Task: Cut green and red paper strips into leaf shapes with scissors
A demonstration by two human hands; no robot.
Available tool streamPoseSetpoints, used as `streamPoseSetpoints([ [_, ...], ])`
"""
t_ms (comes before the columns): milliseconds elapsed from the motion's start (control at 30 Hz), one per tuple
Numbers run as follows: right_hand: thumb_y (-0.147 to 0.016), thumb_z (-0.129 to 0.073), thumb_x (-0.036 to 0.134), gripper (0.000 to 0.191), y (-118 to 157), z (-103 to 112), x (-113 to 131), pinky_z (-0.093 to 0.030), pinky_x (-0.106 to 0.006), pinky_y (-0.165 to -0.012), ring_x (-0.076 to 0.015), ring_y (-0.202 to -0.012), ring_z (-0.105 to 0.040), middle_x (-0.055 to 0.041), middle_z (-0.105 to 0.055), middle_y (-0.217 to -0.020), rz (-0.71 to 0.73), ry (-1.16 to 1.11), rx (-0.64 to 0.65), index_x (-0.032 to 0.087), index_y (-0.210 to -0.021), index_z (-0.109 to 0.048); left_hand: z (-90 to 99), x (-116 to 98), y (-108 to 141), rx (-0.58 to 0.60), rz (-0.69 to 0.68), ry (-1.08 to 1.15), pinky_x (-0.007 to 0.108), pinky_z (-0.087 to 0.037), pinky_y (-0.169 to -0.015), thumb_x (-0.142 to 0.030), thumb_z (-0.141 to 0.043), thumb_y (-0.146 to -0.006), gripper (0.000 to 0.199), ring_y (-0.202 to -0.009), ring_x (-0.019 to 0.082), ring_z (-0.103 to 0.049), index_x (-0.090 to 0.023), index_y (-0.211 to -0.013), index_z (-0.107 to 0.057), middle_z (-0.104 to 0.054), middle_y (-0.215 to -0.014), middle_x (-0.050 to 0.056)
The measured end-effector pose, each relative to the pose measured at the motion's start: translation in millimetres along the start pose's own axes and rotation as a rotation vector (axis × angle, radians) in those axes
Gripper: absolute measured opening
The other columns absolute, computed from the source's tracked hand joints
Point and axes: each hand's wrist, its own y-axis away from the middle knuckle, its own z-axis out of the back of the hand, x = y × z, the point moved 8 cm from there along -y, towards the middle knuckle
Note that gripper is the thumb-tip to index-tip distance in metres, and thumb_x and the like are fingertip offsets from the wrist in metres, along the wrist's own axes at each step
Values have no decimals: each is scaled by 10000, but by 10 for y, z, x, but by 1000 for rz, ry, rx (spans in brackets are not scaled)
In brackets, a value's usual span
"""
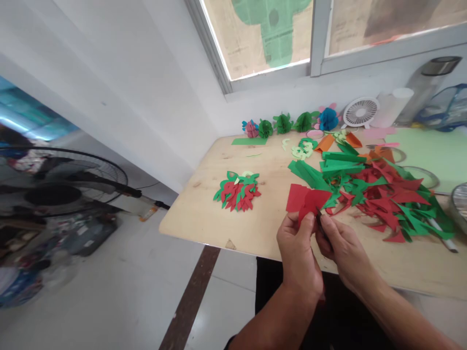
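My left hand [297, 238] pinches a piece of red paper [317, 198] at the table's front edge. My right hand [339, 240] is closed round a dark tool that looks like scissors [320, 221]; its tip meets the paper's lower right edge, and most of it is hidden by my fingers. Just behind the held piece lie flat red paper rectangles [293, 197]. To the left sits a small pile of red and green leaf-shaped cutouts [237, 191]. Red paper scraps [396, 189] and green paper strips [343, 163] are heaped to the right.
Folded paper figures [283, 124] line the wall, beside a small white fan [361, 113]. Light green rings [304, 149] lie mid-table. A metal bowl [460, 201] stands at the right edge. On the floor at left is a large black fan [54, 189].
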Motion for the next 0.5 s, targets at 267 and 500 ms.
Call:
streamPoseSetpoints([
  [267,-874,-474,529,462,7,-5,3,-153,-223,-391,-69,-432,-199,77,-280,-466,-6,11,4,201,-571,-353,-5,6,14,3,15,21,247,-442,-708,-210,-713,-648,148,-645,93,-552,-148,-666,-579,-618,-697,19],
  [500,-858,-470,556,427,-4,16,18,-140,-210,-382,-66,-406,-198,86,-276,-450,-31,67,30,179,-658,-497,9,-117,-67,39,-28,-85,249,-423,-647,-237,-713,-655,168,-598,94,-530,-153,-737,-592,-593,-660,-1],
])
